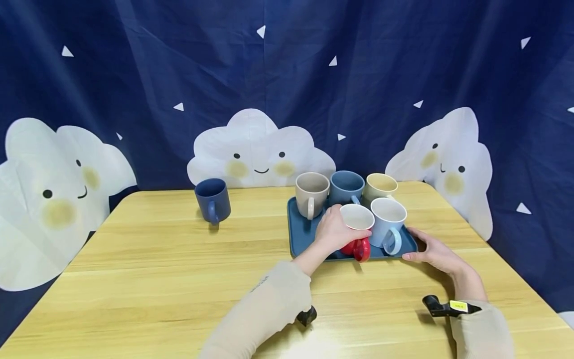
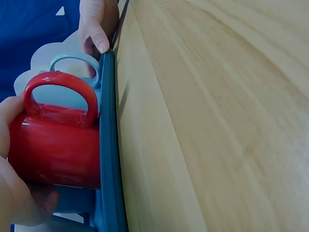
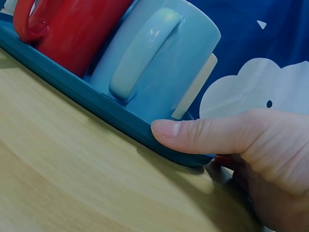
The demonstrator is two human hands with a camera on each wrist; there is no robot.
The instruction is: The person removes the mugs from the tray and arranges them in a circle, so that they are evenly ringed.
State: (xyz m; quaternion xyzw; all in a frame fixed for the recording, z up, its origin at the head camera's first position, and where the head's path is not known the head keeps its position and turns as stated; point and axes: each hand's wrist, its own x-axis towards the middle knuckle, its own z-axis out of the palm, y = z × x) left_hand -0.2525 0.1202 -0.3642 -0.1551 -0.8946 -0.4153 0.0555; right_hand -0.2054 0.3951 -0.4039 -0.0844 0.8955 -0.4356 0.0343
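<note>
My left hand [image 1: 334,232] grips a red mug [image 2: 58,150] with a white inside, thumb on one side and fingers on the other. The mug is at the front of the blue tray [image 1: 298,234], its handle toward me. Beside it on the tray stands a light blue mug [image 3: 154,58]. My right hand [image 1: 437,252] holds the tray's front right corner, its thumb [image 3: 169,131] on the rim and the fingers partly hidden beyond the edge.
Along the tray's back stand a beige mug [image 1: 309,192], a slate-blue mug [image 1: 345,187] and a pale yellow mug [image 1: 378,188]. A dark blue mug [image 1: 213,202] stands apart at the left on the wooden table [image 1: 157,279]. Behind hangs a navy cloud-print curtain [image 1: 296,75].
</note>
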